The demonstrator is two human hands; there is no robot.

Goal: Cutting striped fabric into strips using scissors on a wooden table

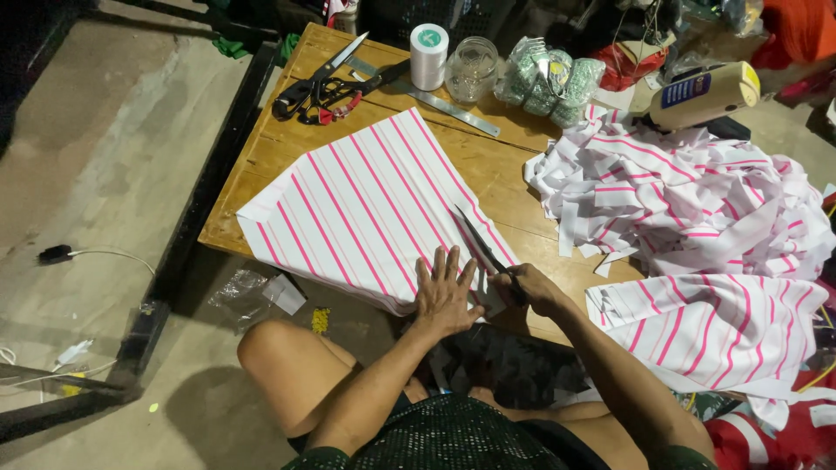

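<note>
White cloth [366, 209] with pink stripes lies flat across the table's near corner; black scissors [483, 248] apparently cut into its right edge.

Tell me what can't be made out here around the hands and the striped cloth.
Head view only:
- Scissors: handles hidden inside the right hand, so its grip can't be seen.
- Striped cloth: near edge covered by the left hand; the cut line there is hidden.
- Pile of strips: right side cut off by the frame edge.
- Second scissors: the dark tangle of handles is too small to separate.
</note>
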